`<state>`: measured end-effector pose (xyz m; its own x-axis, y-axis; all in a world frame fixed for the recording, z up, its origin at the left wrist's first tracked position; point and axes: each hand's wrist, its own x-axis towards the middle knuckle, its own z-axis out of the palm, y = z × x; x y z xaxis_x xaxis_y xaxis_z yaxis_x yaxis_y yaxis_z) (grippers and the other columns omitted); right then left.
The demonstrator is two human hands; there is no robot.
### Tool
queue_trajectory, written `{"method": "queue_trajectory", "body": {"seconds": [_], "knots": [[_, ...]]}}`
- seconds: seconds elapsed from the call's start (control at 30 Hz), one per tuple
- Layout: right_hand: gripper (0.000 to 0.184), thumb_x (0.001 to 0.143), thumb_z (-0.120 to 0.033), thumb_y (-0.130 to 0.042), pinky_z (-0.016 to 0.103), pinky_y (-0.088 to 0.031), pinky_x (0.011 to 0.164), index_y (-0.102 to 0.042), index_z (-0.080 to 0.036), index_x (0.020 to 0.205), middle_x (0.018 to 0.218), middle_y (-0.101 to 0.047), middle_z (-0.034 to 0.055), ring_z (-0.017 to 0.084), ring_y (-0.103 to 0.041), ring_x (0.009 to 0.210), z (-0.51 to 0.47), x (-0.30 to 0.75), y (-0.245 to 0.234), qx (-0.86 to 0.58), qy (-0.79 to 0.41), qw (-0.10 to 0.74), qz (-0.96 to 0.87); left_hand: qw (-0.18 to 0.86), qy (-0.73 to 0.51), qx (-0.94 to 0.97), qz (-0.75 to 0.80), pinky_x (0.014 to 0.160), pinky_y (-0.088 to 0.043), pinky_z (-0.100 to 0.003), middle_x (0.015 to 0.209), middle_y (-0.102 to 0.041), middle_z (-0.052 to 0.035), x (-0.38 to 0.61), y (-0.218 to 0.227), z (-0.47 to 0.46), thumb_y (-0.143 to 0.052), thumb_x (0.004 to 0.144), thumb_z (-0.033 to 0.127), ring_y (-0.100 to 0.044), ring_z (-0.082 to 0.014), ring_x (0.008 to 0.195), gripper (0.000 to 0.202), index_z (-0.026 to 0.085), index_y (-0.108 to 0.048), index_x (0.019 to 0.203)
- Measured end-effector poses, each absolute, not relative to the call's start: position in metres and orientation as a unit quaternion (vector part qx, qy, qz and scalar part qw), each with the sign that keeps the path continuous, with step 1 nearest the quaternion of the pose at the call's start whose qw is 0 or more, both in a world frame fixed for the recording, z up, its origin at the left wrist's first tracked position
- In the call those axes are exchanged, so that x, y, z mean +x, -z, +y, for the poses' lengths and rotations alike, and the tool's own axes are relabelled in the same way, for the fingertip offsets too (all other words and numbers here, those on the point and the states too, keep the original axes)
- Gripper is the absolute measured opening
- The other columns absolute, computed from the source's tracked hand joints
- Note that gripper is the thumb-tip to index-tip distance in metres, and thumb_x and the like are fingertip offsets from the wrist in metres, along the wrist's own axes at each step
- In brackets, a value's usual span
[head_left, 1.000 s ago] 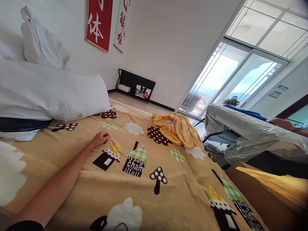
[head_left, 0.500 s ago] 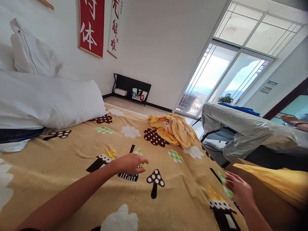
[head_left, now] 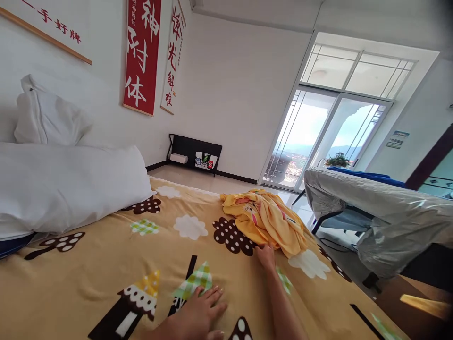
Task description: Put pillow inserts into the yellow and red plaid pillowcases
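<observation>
A tan bedspread [head_left: 148,255] printed with mushrooms, clouds, trees and little houses covers the bed. My left hand [head_left: 200,309] lies on it near the bottom of the view, palm down with fingers spread, over a green checked tree print. Farther forward, my right hand [head_left: 265,257] has its fingers curled at the near edge of a crumpled yellow cloth [head_left: 272,217] with a printed animal face. The fingertips are partly hidden against the fabric. The cloth lies bunched on the far right part of the bed.
White pillows [head_left: 71,184] lie at the left against the wall. A low black shelf [head_left: 194,153] stands in the far corner. Right of the bed are a plastic-covered piece of furniture [head_left: 382,193], a chair [head_left: 354,219] and a cardboard box [head_left: 406,302].
My right hand has moved forward and left from the bed's right side to the yellow cloth. My left hand has come down flat onto the bedspread. The view has tilted up.
</observation>
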<state>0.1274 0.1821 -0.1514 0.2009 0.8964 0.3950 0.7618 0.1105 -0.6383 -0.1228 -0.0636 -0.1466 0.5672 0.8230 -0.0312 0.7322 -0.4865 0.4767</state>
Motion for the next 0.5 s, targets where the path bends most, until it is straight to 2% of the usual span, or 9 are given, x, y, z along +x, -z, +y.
{"method": "queue_trajectory", "body": {"seconds": [0.13, 0.23, 0.33, 0.4, 0.5], "knots": [[0.033, 0.091, -0.036, -0.059, 0.047, -0.047, 0.095, -0.058, -0.017, 0.118, 0.126, -0.056, 0.0084, 0.023, -0.056, 0.112, 0.197, 0.137, 0.163, -0.676, -0.115, 0.401, -0.607, 0.247, -0.077, 0.854, 0.450, 0.113, -0.021, -0.058, 0.156, -0.026, -0.0131, -0.124, 0.150, -0.050, -0.039, 0.094, 0.051, -0.023, -0.0316, 0.144, 0.057, 0.027, -0.038, 0.145], [0.032, 0.090, -0.037, -0.059, 0.047, -0.046, 0.096, -0.059, -0.017, 0.114, 0.122, -0.058, 0.0076, 0.022, -0.056, 0.111, 0.202, 0.144, 0.162, -0.665, -0.152, 0.407, -0.607, 0.250, -0.091, 0.847, 0.461, 0.114, -0.019, -0.057, 0.157, -0.025, -0.0120, -0.122, 0.144, -0.055, -0.049, 0.089, 0.051, -0.023, -0.0328, 0.144, 0.062, 0.028, -0.037, 0.146], [0.027, 0.090, -0.037, -0.055, 0.047, -0.042, 0.099, -0.065, -0.014, 0.099, 0.119, -0.061, 0.0109, 0.024, -0.055, 0.111, 0.203, 0.141, 0.147, -0.631, -0.193, 0.442, -0.608, 0.262, -0.092, 0.836, 0.474, 0.115, -0.018, -0.057, 0.157, -0.026, -0.0116, -0.119, 0.131, -0.064, -0.051, 0.088, 0.045, -0.023, -0.0331, 0.144, 0.061, 0.028, -0.038, 0.145], [0.031, 0.088, -0.038, -0.049, 0.043, -0.041, 0.099, -0.068, -0.014, 0.091, 0.120, -0.061, 0.0136, 0.025, -0.054, 0.113, 0.198, 0.130, 0.129, -0.587, -0.223, 0.476, -0.616, 0.271, -0.090, 0.830, 0.480, 0.115, -0.018, -0.057, 0.156, -0.027, -0.0119, -0.117, 0.124, -0.067, -0.054, 0.087, 0.042, -0.024, -0.0335, 0.143, 0.061, 0.027, -0.040, 0.145], [0.037, 0.083, -0.041, -0.046, 0.038, -0.042, 0.098, -0.070, -0.016, 0.097, 0.126, -0.060, 0.0113, 0.025, -0.053, 0.117, 0.176, 0.099, 0.100, -0.494, -0.263, 0.517, -0.647, 0.279, -0.114, 0.829, 0.472, 0.115, -0.020, -0.056, 0.153, -0.036, -0.0103, -0.119, 0.124, -0.063, -0.058, 0.084, 0.040, -0.030, -0.0328, 0.141, 0.059, 0.028, -0.046, 0.140]]}}
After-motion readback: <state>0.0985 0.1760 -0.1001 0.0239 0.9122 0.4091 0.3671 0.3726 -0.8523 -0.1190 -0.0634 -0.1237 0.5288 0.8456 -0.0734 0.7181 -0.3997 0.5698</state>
